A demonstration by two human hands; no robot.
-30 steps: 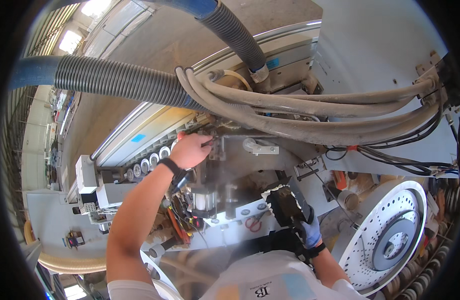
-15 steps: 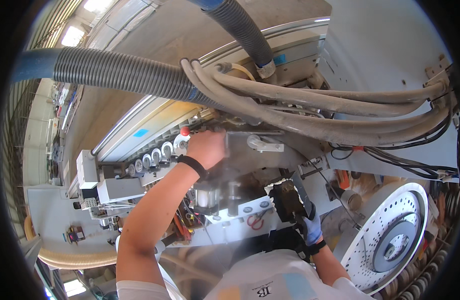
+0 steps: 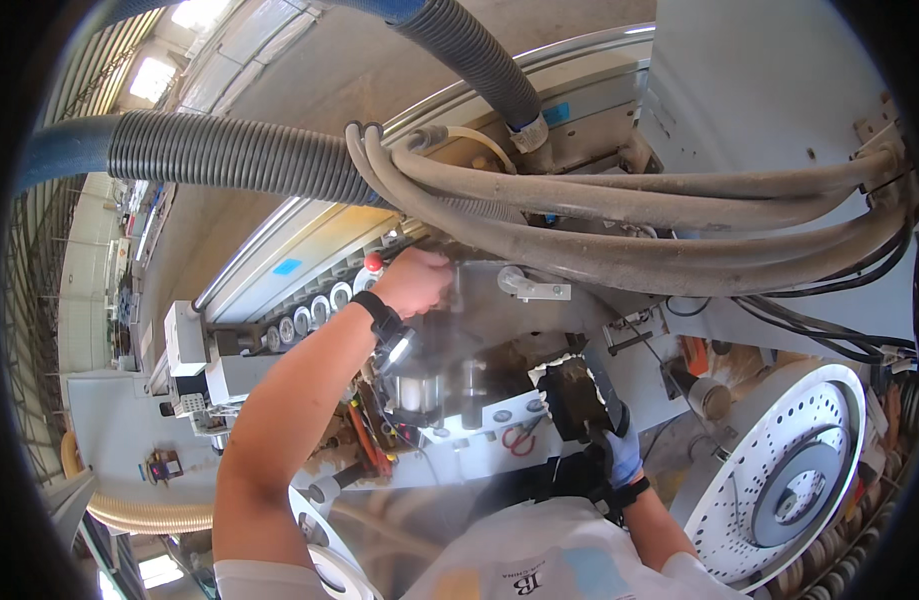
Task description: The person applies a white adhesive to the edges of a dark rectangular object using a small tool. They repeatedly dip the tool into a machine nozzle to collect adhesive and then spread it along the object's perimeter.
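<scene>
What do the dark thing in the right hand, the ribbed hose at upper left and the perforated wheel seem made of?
Dark thing: possibly plastic or coated board, dull black; the ragged pale edge leaves it open.
Hose: likely flexible plastic, grey with a slight sheen, by its regular ribs.
Wheel: probably metal, pale and smooth, by its clean round holes; plastic is possible.

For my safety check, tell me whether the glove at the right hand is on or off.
On: the bluish glove covers the right hand, down to about the black wristband, with bare forearm beyond.
</scene>
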